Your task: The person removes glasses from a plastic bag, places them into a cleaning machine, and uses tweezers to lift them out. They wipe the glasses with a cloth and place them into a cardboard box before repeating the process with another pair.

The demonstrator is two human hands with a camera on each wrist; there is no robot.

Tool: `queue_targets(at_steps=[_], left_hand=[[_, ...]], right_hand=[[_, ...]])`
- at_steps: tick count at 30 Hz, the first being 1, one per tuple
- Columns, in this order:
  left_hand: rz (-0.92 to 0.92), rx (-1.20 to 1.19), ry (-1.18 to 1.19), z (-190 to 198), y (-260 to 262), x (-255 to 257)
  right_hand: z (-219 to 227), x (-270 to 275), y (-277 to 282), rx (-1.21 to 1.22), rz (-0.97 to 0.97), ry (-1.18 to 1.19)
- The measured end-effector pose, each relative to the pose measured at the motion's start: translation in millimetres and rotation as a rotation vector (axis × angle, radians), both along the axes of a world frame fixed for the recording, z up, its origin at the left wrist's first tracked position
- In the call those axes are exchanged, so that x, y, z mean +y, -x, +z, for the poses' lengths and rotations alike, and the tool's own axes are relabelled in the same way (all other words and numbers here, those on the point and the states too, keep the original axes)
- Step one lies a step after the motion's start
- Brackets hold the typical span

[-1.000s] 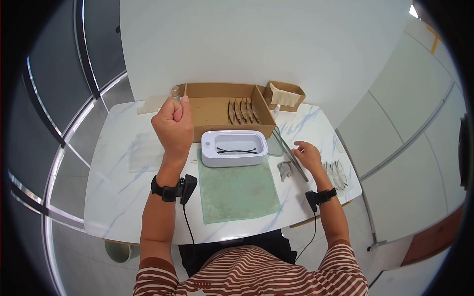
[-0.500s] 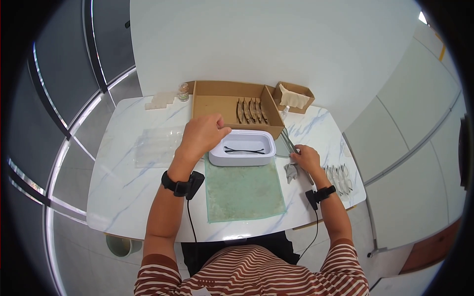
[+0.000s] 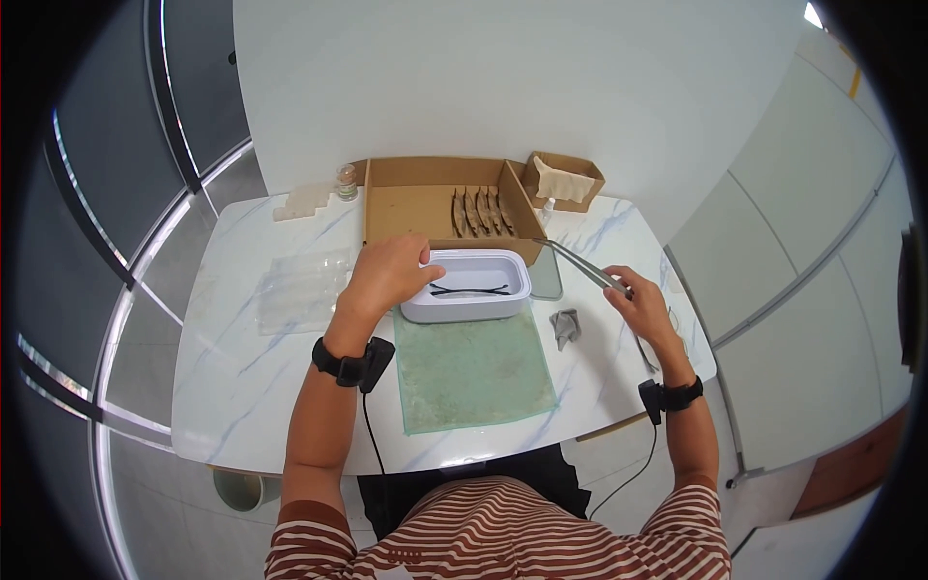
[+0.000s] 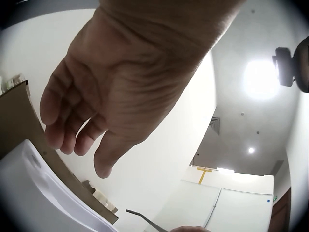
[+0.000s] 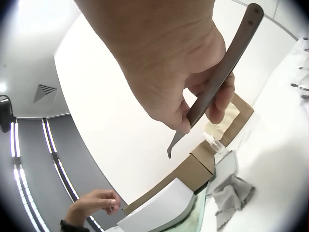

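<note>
My right hand (image 3: pixel 643 304) pinches long metal tweezers (image 3: pixel 578 264) near their rear part, raised over the right side of the table, with the bent tip pointing left toward the cardboard box. The right wrist view shows thumb and fingers on the tweezers' shaft (image 5: pixel 217 82). My left hand (image 3: pixel 389 274) holds nothing; its fingers are loosely bent beside the left end of a white ultrasonic cleaner (image 3: pixel 462 307). Black-framed glasses (image 3: pixel 471 290) lie in the cleaner's tub. In the left wrist view the left palm (image 4: pixel 130 92) is above the cleaner's rim.
Behind the cleaner, a cardboard box (image 3: pixel 406 205) holds several dark glasses. A smaller box (image 3: pixel 580 200) with beige cloth and a spray bottle (image 3: pixel 548 210) stand right of it. A green mat (image 3: pixel 474 382), grey cloth (image 3: pixel 565 329), clear plastic sheets (image 3: pixel 295 295) and a jar (image 3: pixel 346 182) surround it.
My left hand has come down from a raised fist to the cleaner's left end, its fingers loosening. My right hand has taken hold of the tweezers and lifted them off the table.
</note>
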State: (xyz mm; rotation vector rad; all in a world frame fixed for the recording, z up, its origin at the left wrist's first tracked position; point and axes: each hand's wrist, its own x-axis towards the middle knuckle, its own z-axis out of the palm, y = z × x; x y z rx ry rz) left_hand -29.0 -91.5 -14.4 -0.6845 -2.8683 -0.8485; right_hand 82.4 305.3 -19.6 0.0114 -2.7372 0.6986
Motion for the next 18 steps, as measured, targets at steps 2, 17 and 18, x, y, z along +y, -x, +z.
queue_targets(at_steps=[2,17,18], left_hand=[[0.002,-0.018,-0.002,-0.8,-0.9,1.7],[-0.026,0.010,0.081,-5.3,2.7,-4.5],[-0.023,0.008,0.079,-6.1,4.0,-4.7]], right_hand=[[19.4,-19.7,-2.6,-0.053,-0.002,-0.046],[66.5,-68.3,45.7,-0.171,0.315,-0.467],[70.8,-71.4,48.5,-0.225,0.331,-0.482]])
